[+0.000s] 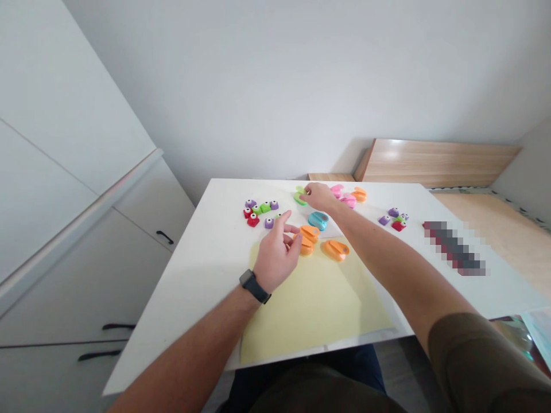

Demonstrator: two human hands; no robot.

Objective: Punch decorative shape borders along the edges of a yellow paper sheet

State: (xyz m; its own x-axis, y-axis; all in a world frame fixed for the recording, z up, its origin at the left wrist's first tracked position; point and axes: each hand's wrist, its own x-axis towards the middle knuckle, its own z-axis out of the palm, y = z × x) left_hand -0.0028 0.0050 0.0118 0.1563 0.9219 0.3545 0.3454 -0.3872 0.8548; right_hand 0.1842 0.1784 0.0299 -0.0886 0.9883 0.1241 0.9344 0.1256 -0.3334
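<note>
My right hand (319,196) reaches to the far side of the table, its fingers closed on the edge of a green craft punch (299,198). Bent and apart, the fingers of my left hand (278,255) hold nothing. Beside them are two orange craft punches, one (310,232) just behind the other (307,246). A third orange punch (336,249) lies on the yellow sheet (318,304). Between my hands sits a blue punch (318,220). Pink punches (348,200) are partly hidden behind my right wrist.
Several small purple, green and red punches (253,219) cluster at the left; a similar group (398,226) lies at the right. Another orange punch (360,194) is near the back edge. A pixelated dark object (454,249) lies on the white table (193,246). Cabinets (142,229) stand left.
</note>
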